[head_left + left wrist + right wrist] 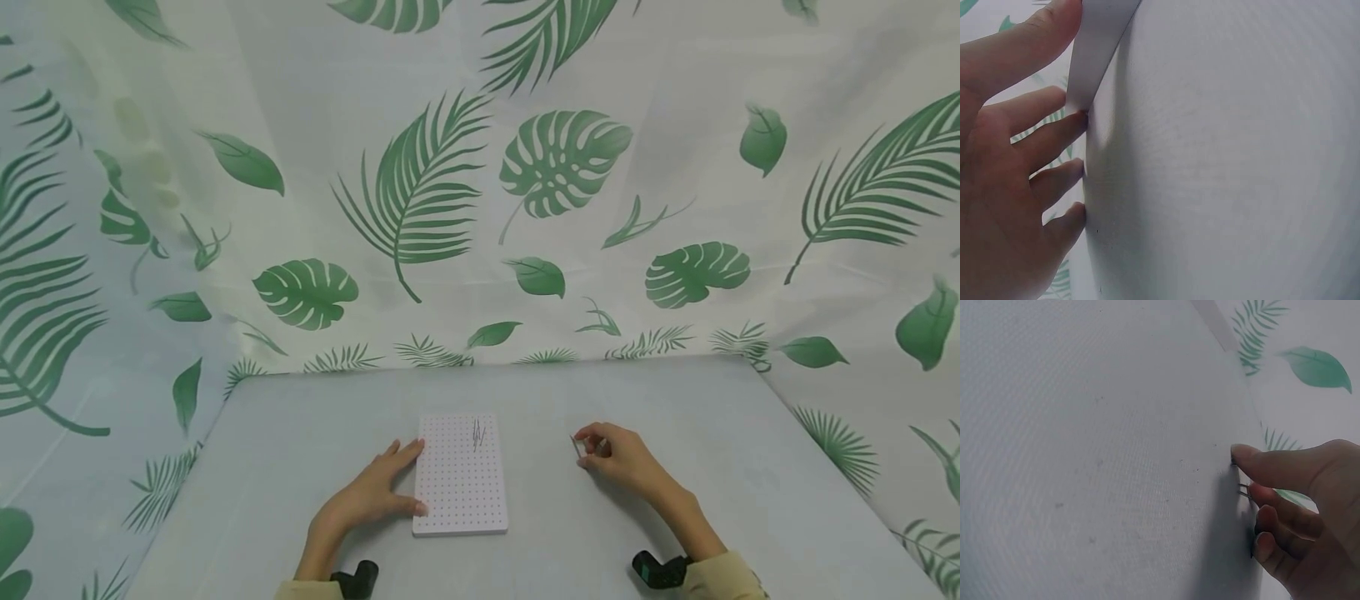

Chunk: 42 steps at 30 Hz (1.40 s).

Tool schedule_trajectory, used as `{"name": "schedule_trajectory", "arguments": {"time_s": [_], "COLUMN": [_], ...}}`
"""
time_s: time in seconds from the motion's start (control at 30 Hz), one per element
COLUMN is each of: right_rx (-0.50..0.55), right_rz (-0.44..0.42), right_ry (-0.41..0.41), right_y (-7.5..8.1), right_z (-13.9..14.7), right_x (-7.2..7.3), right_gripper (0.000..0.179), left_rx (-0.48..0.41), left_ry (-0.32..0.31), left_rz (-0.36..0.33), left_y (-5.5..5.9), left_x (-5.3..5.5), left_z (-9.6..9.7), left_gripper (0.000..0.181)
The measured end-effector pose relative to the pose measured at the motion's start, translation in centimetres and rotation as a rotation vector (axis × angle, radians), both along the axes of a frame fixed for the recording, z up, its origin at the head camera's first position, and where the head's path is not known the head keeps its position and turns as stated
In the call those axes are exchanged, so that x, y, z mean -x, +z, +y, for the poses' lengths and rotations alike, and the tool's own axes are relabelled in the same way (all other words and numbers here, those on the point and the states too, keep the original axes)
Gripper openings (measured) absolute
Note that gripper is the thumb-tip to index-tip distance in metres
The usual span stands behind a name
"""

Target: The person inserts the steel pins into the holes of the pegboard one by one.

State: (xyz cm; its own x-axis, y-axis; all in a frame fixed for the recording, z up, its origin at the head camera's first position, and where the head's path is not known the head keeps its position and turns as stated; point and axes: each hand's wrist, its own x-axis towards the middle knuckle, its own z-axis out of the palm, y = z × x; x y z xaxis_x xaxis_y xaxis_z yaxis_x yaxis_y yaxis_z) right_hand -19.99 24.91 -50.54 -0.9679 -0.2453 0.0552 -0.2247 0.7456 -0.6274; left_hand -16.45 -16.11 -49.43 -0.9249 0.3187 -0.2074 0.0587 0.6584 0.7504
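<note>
A white board (461,483) with rows of small holes lies flat on the table. Several thin dark pins (478,433) show near its upper right corner. My left hand (367,497) is at the board's left side, thumb and index fingertip touching its edge. The left wrist view shows the fingers (1054,140) extended and spread beside the board's side wall (1094,56). To the right of the board, just over the table, my right hand (618,457) pinches a thin dark pin (576,447) between thumb and fingers. Thin pin ends (1244,489) also show near its fingertips in the right wrist view.
A pale grey-white cloth covers the table (540,558). Behind it and at both sides hangs a white curtain (465,242) printed with green leaves. Black camera mounts (660,571) sit on both wrists.
</note>
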Motion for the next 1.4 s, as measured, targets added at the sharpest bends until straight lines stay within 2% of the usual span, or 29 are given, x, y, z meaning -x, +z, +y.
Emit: {"name": "schedule_trajectory", "arguments": {"time_s": [0.33, 0.63, 0.8, 0.97, 1.27, 1.4], "right_rx": [-0.014, -0.002, -0.007, -0.007, 0.032, 0.029], "right_rz": [0.033, 0.034, 0.029, 0.025, 0.099, 0.138], "right_ry": [0.037, 0.071, 0.078, 0.052, 0.016, 0.013], "right_y": [-0.19, -0.16, -0.11, -0.23, -0.63, -0.67], "right_z": [-0.23, -0.18, -0.15, -0.21, -0.65, -0.88], "right_x": [0.29, 0.45, 0.56, 0.51, 0.12, 0.02], "right_gripper": [0.04, 0.041, 0.038, 0.033, 0.016, 0.014], "left_rx": [-0.009, -0.009, -0.006, -0.007, -0.016, -0.015], "left_ry": [0.004, 0.001, 0.005, 0.002, -0.005, -0.006], "left_rz": [-0.005, 0.003, 0.004, 0.004, 0.01, 0.008], "left_y": [-0.16, -0.18, -0.14, -0.16, -0.07, -0.01], "left_x": [0.01, -0.01, -0.05, -0.05, -0.09, -0.09], "left_z": [-0.09, -0.05, -0.04, -0.05, -0.05, -0.06], "left_gripper": [0.1, 0.1, 0.1, 0.1, 0.099, 0.1]}}
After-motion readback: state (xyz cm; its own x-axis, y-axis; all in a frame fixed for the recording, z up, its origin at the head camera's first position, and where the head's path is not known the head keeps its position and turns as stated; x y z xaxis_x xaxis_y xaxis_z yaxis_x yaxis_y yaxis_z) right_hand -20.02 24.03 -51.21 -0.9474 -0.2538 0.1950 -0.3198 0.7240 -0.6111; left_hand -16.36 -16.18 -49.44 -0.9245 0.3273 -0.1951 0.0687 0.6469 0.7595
